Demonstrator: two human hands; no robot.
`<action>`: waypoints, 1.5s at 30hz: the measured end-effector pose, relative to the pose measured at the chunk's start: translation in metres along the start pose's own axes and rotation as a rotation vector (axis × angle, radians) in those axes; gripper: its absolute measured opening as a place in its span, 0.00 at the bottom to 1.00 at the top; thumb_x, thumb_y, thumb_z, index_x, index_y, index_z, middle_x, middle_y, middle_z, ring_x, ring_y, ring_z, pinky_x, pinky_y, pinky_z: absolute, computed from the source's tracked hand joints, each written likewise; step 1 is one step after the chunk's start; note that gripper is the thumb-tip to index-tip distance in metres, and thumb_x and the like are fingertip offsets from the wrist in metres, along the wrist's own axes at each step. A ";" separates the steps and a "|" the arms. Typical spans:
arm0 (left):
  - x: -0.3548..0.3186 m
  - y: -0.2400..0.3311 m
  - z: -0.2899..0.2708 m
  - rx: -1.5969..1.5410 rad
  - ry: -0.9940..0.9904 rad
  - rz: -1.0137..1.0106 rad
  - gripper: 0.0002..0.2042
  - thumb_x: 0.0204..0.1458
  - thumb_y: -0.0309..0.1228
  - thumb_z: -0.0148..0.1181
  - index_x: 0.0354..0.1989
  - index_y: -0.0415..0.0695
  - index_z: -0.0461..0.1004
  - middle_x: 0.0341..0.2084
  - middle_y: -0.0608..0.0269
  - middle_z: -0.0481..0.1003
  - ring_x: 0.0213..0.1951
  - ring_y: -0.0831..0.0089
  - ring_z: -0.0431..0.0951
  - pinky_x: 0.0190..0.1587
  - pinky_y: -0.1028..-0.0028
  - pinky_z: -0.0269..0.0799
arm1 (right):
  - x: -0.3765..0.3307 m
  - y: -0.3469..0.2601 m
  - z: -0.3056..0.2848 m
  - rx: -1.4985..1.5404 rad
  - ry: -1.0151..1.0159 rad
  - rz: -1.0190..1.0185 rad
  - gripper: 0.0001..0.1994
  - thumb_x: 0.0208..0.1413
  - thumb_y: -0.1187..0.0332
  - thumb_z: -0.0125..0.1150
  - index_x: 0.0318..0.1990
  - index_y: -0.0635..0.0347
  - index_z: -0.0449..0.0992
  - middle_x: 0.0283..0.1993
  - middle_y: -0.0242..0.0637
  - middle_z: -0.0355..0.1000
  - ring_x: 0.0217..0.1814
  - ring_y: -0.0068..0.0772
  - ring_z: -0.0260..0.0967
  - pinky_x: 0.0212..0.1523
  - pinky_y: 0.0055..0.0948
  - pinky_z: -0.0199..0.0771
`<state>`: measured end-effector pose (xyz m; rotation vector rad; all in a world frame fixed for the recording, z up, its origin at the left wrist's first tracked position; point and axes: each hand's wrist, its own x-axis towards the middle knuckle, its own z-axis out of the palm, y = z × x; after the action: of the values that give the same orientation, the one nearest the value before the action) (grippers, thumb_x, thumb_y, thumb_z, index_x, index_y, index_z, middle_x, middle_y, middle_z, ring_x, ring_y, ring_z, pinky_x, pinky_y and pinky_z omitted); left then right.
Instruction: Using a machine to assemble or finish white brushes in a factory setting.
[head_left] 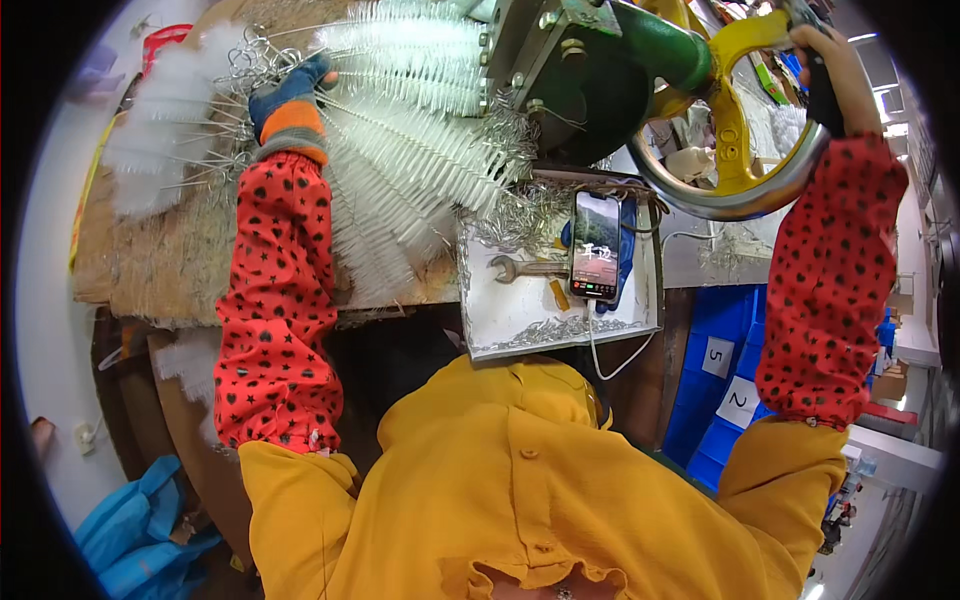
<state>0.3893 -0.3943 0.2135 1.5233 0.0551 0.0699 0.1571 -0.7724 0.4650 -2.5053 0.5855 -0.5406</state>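
My left hand [288,103], in a blue and orange glove with bare fingertips, lies curled over the wire stems of white bristle brushes [400,170]. The brushes fan out on both sides of it, with a tangle of wire loops [255,62] just beyond. What its fingers press on is hidden. My right hand [838,72] is closed on a dark handle [824,98] at the far edge of a handwheel [733,135] with yellow spokes and a bright metal rim. The wheel joins a green machine [610,70], and brush ends reach its bolted metal block [525,35].
Below the machine, a white tray [500,325] holds metal scraps, a wrench [528,268] and a phone [597,247] with a white cable. Blue bins [715,345] stand under the worktop at right. Blue plastic [140,530] lies at lower left.
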 end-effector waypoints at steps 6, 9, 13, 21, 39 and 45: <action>0.008 0.002 -0.005 0.098 0.020 -0.086 0.09 0.38 0.27 0.63 0.30 0.37 0.76 0.21 0.60 0.76 0.22 0.77 0.74 0.26 0.80 0.69 | -0.141 -0.011 0.133 0.529 0.793 -0.183 0.22 0.46 0.76 0.54 0.48 0.67 0.53 0.29 0.40 0.66 0.20 0.24 0.65 0.25 0.23 0.68; 0.002 0.013 -0.019 0.109 -0.148 -0.243 0.12 0.39 0.31 0.65 0.32 0.38 0.76 0.24 0.61 0.76 0.23 0.75 0.75 0.26 0.77 0.71 | -0.152 0.027 0.155 0.624 0.787 -0.190 0.22 0.47 0.76 0.54 0.48 0.67 0.51 0.29 0.40 0.66 0.20 0.24 0.66 0.26 0.23 0.69; 0.000 0.018 -0.031 -0.006 -0.291 -0.339 0.13 0.39 0.31 0.64 0.33 0.38 0.75 0.24 0.61 0.76 0.23 0.74 0.75 0.26 0.76 0.72 | -0.137 0.054 0.107 0.512 0.587 -0.179 0.16 0.46 0.76 0.53 0.42 0.68 0.57 0.23 0.37 0.65 0.18 0.25 0.66 0.23 0.22 0.69; 0.005 -0.005 -0.019 -0.078 -0.113 -0.211 0.08 0.41 0.26 0.62 0.29 0.34 0.74 0.21 0.55 0.75 0.19 0.71 0.75 0.21 0.77 0.70 | -0.078 -0.004 0.035 0.125 0.274 0.001 0.10 0.45 0.68 0.53 0.32 0.66 0.65 0.20 0.33 0.64 0.16 0.25 0.65 0.19 0.22 0.67; 0.008 -0.001 -0.019 0.130 -0.201 -0.171 0.11 0.42 0.31 0.62 0.31 0.37 0.75 0.23 0.60 0.76 0.21 0.76 0.75 0.22 0.81 0.68 | -0.150 -0.001 0.145 0.434 0.807 -0.146 0.23 0.46 0.76 0.56 0.50 0.65 0.55 0.28 0.38 0.67 0.21 0.23 0.65 0.25 0.23 0.69; 0.013 -0.001 -0.034 0.063 -0.305 -0.234 0.12 0.44 0.33 0.61 0.35 0.39 0.74 0.26 0.60 0.76 0.22 0.74 0.75 0.23 0.78 0.70 | -0.126 0.043 0.091 0.473 0.535 -0.165 0.15 0.49 0.72 0.55 0.42 0.68 0.59 0.22 0.36 0.67 0.18 0.23 0.66 0.20 0.20 0.67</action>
<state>0.3997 -0.3595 0.2114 1.5658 -0.0090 -0.3534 0.0835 -0.7083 0.3362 -1.9614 0.3762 -1.2714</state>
